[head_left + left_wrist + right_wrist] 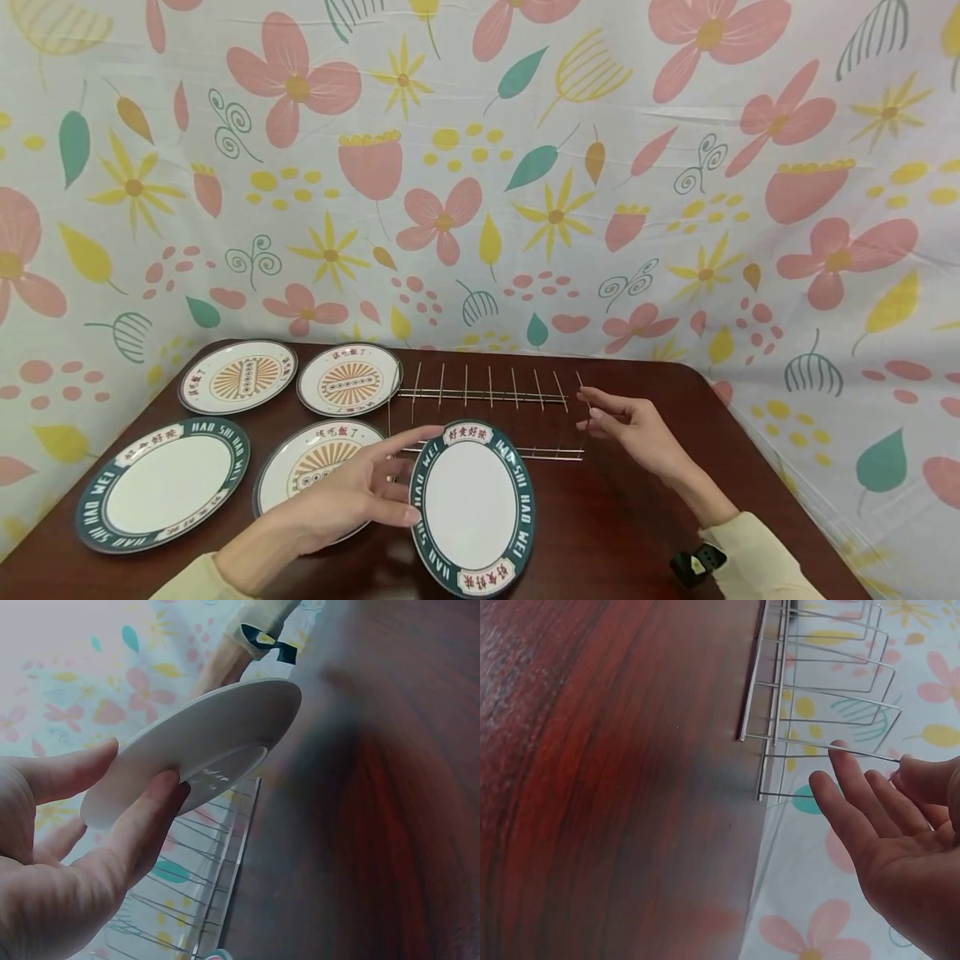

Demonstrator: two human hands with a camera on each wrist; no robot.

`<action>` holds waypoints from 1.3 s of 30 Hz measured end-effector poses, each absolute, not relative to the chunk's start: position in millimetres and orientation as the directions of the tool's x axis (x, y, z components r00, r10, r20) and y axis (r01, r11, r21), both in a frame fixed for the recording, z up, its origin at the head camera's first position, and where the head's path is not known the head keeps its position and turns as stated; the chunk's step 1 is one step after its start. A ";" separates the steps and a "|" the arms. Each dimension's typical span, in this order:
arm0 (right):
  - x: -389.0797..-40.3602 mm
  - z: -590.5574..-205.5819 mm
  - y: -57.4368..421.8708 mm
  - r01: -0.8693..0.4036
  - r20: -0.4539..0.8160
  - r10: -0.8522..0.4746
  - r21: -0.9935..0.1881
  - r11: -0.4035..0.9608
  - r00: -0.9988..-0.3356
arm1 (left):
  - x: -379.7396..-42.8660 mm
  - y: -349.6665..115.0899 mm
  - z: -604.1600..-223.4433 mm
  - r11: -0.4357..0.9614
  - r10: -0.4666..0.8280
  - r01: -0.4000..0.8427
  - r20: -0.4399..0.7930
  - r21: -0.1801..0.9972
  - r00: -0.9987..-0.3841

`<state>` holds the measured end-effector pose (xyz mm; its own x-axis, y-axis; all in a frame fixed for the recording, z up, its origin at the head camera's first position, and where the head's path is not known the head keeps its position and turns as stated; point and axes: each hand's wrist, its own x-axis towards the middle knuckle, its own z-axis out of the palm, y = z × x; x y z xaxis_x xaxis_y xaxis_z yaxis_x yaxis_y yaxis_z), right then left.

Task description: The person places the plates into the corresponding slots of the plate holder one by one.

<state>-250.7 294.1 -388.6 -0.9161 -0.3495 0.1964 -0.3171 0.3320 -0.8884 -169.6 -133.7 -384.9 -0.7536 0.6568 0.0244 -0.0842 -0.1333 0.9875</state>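
Observation:
My left hand (352, 487) grips the left edge of a white plate (477, 508) with a green lettered rim. The plate is tilted up in front of the rack, its white underside (217, 739) facing the left wrist camera. A wire dish rack (491, 398) with upright dividers stands on the table. At the rack's right end, my right hand (630, 425) pinches the last wire divider between thumb and fingers, as the right wrist view shows (900, 840). Behind my left hand lies a sunburst-patterned plate (315, 442), partly covered by that hand.
Two more sunburst plates (238, 377) lie at the back left of the dark red-brown table (637, 533). A green-rimmed plate (165, 483) lies at the front left. A flower-printed cloth (480, 167) hangs behind the table. A dark band (697, 565) circles my right wrist.

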 end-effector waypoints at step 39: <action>-254.5 -390.8 293.0 -0.320 0.197 -0.351 -0.886 0.336 -0.915 | -191.0 -215.5 -326.7 -0.097 0.366 0.241 0.260 0.966 -0.894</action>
<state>-254.5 293.0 -390.8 -0.9153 -0.3512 0.1974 -0.3199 0.3358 -0.8859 -191.0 -215.5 -326.7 -0.8938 0.3657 0.2597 0.2408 -0.0971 0.9657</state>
